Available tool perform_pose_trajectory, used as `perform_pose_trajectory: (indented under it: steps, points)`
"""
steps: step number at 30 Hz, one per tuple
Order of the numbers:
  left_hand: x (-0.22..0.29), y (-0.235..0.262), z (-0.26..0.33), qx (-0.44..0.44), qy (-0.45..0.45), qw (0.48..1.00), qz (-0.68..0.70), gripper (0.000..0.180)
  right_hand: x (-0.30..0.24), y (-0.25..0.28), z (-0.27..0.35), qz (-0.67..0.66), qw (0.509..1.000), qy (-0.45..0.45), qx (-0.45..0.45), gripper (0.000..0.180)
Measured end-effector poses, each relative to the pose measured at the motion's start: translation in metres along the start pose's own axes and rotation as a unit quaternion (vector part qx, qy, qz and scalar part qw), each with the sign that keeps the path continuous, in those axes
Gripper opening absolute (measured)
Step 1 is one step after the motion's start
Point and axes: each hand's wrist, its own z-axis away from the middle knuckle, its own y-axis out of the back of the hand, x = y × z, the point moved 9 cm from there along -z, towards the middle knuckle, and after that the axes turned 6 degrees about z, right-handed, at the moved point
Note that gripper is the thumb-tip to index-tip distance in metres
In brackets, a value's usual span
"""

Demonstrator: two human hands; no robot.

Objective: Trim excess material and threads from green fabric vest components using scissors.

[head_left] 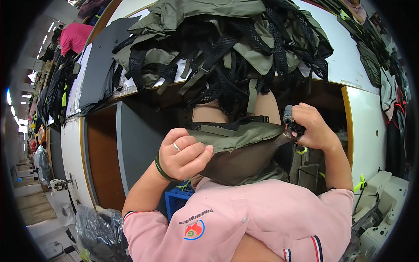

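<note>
Olive-green thin fabric bag-like piece, with a darker brownish-olive lower panel, is drawn across the seated worker's lap between the two hands. Left hand, wearing a plain ring and a dark green wristband: fingers curled closed on the piece's left end. Right hand: closed around a dark-handled, scissor-like metal tool with a grey-wrapped grip, its metal end at the piece's right edge; whether these fingers also pinch the cloth, one cannot tell from where one stands. Along the top edge, between the grips, runs a black mesh strap with olive webbing. Toward the worker's body from both grips is a pale pink short-sleeved polo shirt; just below the left grip, a blue plastic crate. Beyond both hands, on a white tabletop, lies a heap of olive fabric and black mesh straps; left of it, flat dark grey sheets. Well right of the right grip stands a white sewing machine. Farthest, beyond the left grip, a co-worker in bright pink bends forward.
</note>
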Motion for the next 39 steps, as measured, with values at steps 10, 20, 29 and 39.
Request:
perform_pose_trajectory:
  steps: [10,20,29,39]
  points:
    - [0.005,-0.001,-0.012,0.018,-0.018,1.0,0.002,0.019,-0.031,0.006,-0.026,0.095,0.995,0.019,-0.016,0.044]
    - [0.003,-0.004,-0.016,-0.005,-0.005,1.0,0.017,0.016,-0.03,0.007,-0.03,0.169,0.984,0.041,-0.036,0.037]
    - [-0.003,-0.004,-0.013,-0.006,0.02,0.998,0.065,0.026,-0.02,0.014,-0.023,0.108,0.994,0.004,-0.028,0.049]
    - [-0.001,-0.003,-0.016,0.009,0.018,0.998,0.058,0.02,-0.026,0.011,-0.019,0.084,0.996,0.027,-0.013,0.042]
